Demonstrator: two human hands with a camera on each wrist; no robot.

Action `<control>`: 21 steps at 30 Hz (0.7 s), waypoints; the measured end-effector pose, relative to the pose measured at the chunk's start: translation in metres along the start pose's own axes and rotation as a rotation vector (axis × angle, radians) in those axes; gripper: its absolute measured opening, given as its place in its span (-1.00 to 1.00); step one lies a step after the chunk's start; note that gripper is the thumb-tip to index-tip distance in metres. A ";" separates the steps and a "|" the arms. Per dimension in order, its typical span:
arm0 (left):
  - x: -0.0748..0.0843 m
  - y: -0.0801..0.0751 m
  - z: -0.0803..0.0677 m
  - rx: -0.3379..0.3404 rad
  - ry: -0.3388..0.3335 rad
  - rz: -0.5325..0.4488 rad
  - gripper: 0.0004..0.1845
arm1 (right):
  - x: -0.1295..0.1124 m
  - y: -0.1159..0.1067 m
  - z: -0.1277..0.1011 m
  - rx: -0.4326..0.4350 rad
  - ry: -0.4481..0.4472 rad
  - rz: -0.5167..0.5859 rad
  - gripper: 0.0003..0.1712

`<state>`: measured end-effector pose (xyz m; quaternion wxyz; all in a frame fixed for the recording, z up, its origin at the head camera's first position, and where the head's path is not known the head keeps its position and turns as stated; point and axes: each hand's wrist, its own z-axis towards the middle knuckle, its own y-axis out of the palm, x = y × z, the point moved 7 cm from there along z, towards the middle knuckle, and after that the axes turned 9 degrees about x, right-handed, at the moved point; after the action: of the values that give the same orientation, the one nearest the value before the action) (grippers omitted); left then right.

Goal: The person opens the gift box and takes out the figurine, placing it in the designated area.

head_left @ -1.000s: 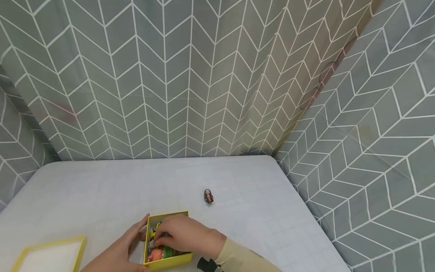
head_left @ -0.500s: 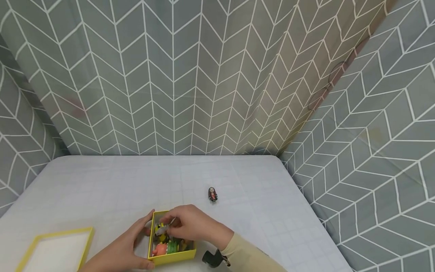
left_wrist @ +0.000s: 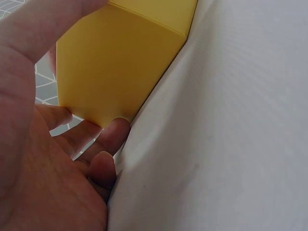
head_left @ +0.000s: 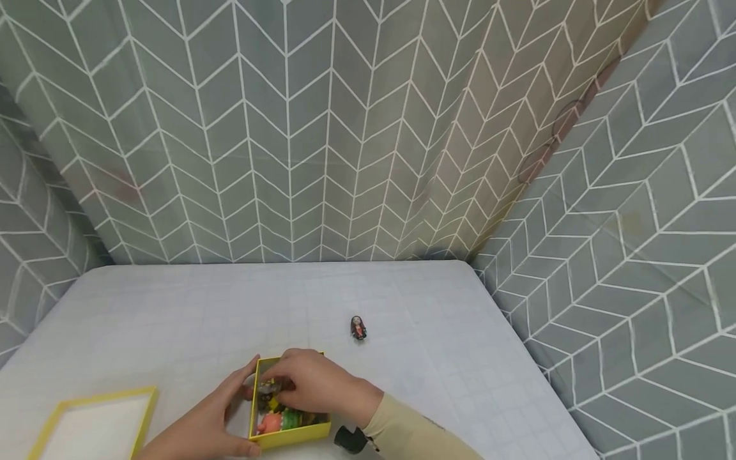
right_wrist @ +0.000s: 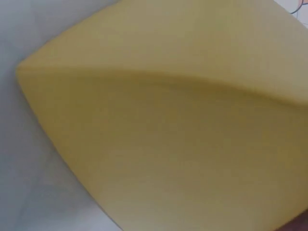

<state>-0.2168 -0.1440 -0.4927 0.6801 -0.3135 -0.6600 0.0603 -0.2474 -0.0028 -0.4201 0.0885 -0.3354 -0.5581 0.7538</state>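
A small yellow box [head_left: 299, 435] sits near the table's front edge with several little toy figures [head_left: 278, 420] inside. My left hand [head_left: 221, 415] grips its left wall, thumb at the far corner and fingers [left_wrist: 107, 139] curled under the near corner of the yellow box [left_wrist: 120, 62]. My right hand [head_left: 310, 383] reaches down into the box from the right, its fingertips curled round a small dark figure [head_left: 269, 391] at the far left corner. The right wrist view shows only the yellow box wall [right_wrist: 168, 134] up close.
One small dark figure with a red body [head_left: 358, 328] lies alone on the white table [head_left: 460, 358] beyond the box. The yellow lid [head_left: 94, 425] lies upturned at the front left. Grey herringbone curtains close in the back and both sides.
My right hand lifted a small figure just above the box half a second ago and has now lowered back into it. My left hand stays on the box.
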 end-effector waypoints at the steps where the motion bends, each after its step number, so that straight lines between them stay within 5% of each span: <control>1: -0.001 0.000 0.000 -0.012 -0.014 -0.016 0.27 | -0.001 0.001 0.001 -0.007 -0.001 -0.012 -0.59; 6: -0.005 0.001 0.001 -0.040 -0.024 -0.069 0.21 | -0.003 0.006 0.005 -0.038 0.009 -0.039 -0.61; 13: 0.001 0.003 0.001 -0.009 0.171 -0.067 0.18 | 0.001 0.004 -0.001 -0.024 0.073 0.046 -0.68; 18: -0.005 0.004 0.005 -0.041 0.035 -0.064 0.17 | 0.004 -0.005 -0.007 0.039 0.078 0.093 -0.79; 21: -0.006 0.006 0.005 -0.058 -0.021 -0.053 0.18 | 0.006 -0.006 -0.009 0.043 0.076 0.112 -0.66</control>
<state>-0.2207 -0.1402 -0.5008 0.6652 -0.3148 -0.6766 0.0262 -0.2477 0.0093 -0.4181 0.0747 -0.3925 -0.5184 0.7561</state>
